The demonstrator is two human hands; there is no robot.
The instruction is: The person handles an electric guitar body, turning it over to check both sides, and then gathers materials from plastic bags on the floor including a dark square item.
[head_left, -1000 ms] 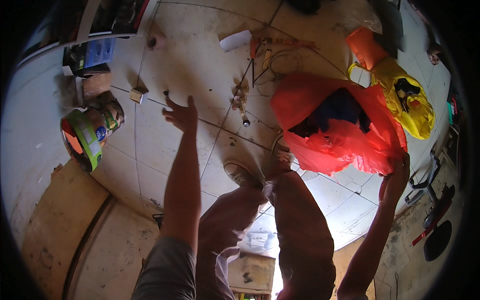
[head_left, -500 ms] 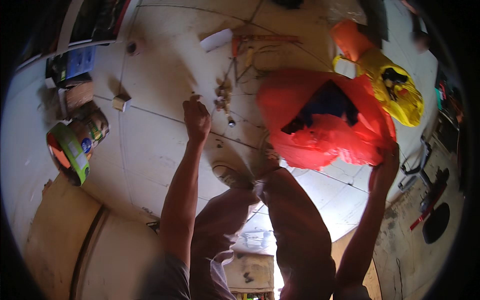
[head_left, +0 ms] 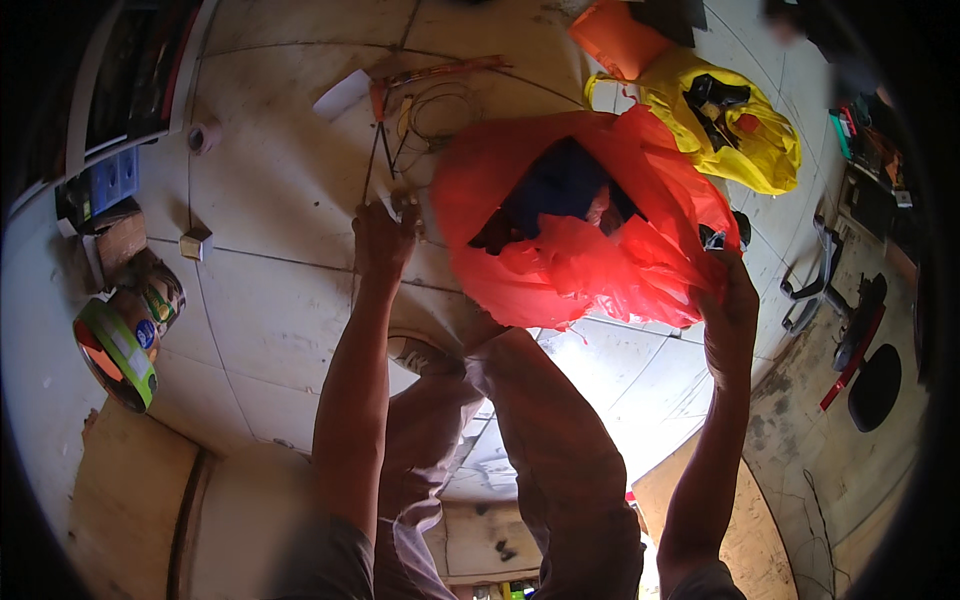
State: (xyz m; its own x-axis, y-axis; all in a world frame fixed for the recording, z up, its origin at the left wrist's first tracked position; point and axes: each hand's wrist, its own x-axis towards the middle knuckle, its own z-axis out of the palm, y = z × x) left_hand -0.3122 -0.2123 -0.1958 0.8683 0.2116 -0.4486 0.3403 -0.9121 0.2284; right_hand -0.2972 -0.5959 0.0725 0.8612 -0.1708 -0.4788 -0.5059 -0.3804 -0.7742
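A large red plastic bag [head_left: 610, 270] lies on the tiled floor, its mouth spread open around dark blue cloth. My right hand [head_left: 733, 310] is closed on the bag's near right edge. Left of the bag, my left hand [head_left: 383, 240] is low over the floor, with its fingers curled around small metal fittings [head_left: 407, 212] that they mostly cover. Just beyond it are an orange-handled hacksaw [head_left: 440, 72], thin rods and a coil of wire [head_left: 445, 112].
A yellow bag [head_left: 760, 155] with dark items stands beyond the red one, beside an orange piece [head_left: 615, 40]. At left are a tape roll [head_left: 205, 135], a small box [head_left: 196, 243] and a green-rimmed round container [head_left: 118, 355]. A chair base [head_left: 820, 275] lies at right.
My left hand has moved onto the cluster of small fittings, which lay exposed before. The right hand still grips the red bag, pulling its edge slightly. The whole view has shifted.
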